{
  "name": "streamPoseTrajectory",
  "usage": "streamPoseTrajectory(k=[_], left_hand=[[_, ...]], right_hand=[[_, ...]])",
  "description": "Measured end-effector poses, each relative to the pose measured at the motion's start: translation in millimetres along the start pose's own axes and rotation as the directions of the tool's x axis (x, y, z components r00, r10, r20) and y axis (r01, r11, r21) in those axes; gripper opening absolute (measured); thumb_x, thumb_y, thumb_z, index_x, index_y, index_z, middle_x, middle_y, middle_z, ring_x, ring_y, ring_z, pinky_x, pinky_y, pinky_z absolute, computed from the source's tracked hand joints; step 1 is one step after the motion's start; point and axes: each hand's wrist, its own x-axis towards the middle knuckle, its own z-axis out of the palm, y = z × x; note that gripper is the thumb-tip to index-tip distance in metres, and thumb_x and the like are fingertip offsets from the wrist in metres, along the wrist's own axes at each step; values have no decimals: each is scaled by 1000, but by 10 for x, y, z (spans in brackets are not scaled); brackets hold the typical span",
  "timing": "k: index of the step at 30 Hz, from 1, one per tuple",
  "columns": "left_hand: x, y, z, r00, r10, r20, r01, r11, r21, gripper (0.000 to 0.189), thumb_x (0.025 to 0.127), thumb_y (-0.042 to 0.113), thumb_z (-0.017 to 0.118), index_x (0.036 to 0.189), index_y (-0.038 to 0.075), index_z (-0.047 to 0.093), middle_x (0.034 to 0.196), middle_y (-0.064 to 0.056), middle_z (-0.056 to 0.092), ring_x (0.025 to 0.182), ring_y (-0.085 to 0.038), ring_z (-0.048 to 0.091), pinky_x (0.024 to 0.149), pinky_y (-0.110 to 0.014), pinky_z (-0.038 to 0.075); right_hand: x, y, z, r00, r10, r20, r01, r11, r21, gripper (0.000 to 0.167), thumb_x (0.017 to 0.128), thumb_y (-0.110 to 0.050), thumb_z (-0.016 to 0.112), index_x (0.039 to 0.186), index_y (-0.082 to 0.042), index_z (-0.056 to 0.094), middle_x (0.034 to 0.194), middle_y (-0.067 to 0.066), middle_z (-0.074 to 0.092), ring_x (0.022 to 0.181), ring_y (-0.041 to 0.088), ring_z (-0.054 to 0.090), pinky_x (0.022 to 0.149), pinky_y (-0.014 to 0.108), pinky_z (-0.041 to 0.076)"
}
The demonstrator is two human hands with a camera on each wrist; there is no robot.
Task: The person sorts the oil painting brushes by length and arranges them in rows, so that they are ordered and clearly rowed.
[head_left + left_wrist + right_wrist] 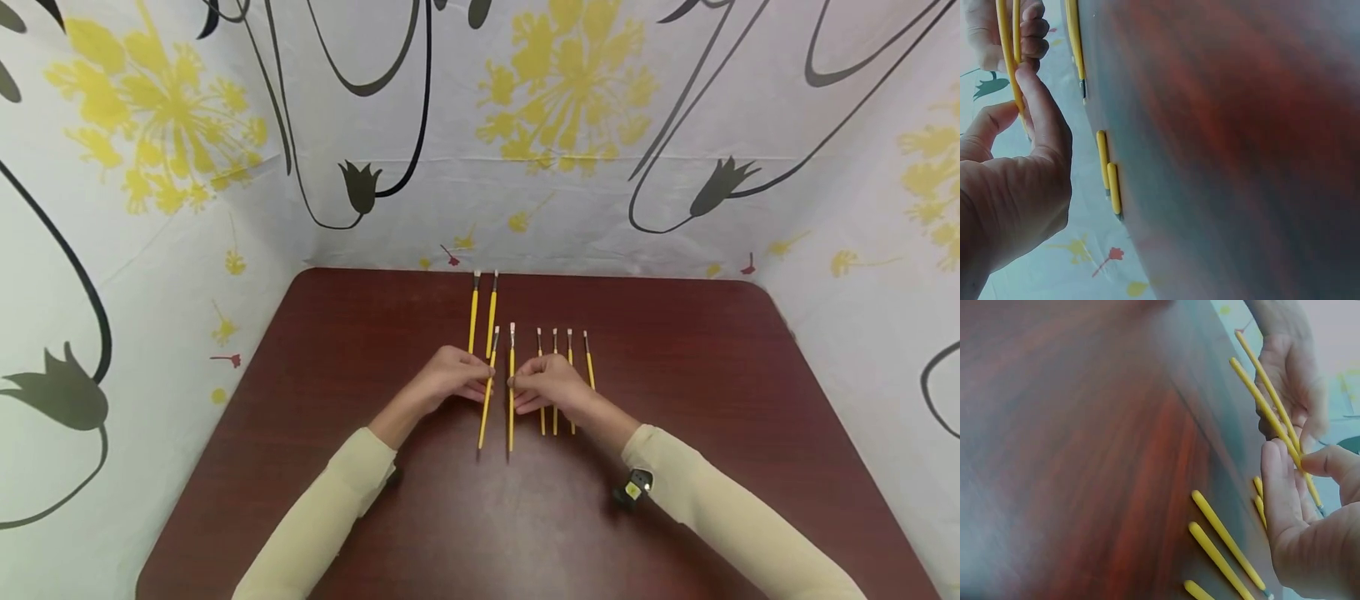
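Observation:
Near the middle of the table, my left hand [454, 372] pinches a yellow-handled paintbrush [486, 408] between thumb and fingers, its pale bristles pointing away from me. Close beside it, my right hand [551, 383] pinches a second yellow paintbrush [512, 425], also bristles up. The two brushes stand nearly parallel with a small gap between them in the head view. In the left wrist view the left hand [1035, 144] has thumb and forefinger on its brush handle. The right wrist view shows the right hand [1316, 506] gripping its brush [1266, 406] below the bare handle end.
Two longer paintbrushes [473, 321] lie at the back of the dark red table [360, 333], beyond my left hand. Several thinner brushes [589, 367] lie in a row under and beside my right hand. Patterned white cloth [435, 225] rises behind the table and at both sides.

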Motion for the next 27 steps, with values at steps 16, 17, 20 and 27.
streamPoseTrajectory(k=[16,17,20,27], left_hand=[[-244,-117,-202,998,-49,44,48,999,11,25,96,3,68,111,-17,70,100,-30,78,75,-20,78,78,-38,69],[-249,-123,-211,998,-51,44,50,999,10,25,96,3,68,110,-17,70,99,-30,78,75,-20,78,78,-37,69],[-266,-140,-237,998,-63,32,62,998,16,22,96,3,68,107,-16,71,98,-29,78,75,-20,78,78,-37,69],[-306,-177,-306,993,-118,4,117,991,72,19,95,4,69,103,-13,72,87,-19,79,69,-18,76,71,-34,69]], right_hand=[[-119,139,336,998,34,-58,-28,994,107,20,95,-2,67,107,12,70,86,11,76,73,18,77,77,37,69],[-125,147,348,997,40,-63,-33,993,112,20,95,-3,67,107,13,70,86,12,76,73,18,77,77,37,69],[-142,159,389,996,51,-68,-42,991,125,20,95,-2,68,107,14,70,84,12,76,72,18,77,77,37,69],[-161,124,490,994,89,-63,-83,992,97,20,92,-4,69,105,11,71,82,12,76,70,18,77,75,36,69]])
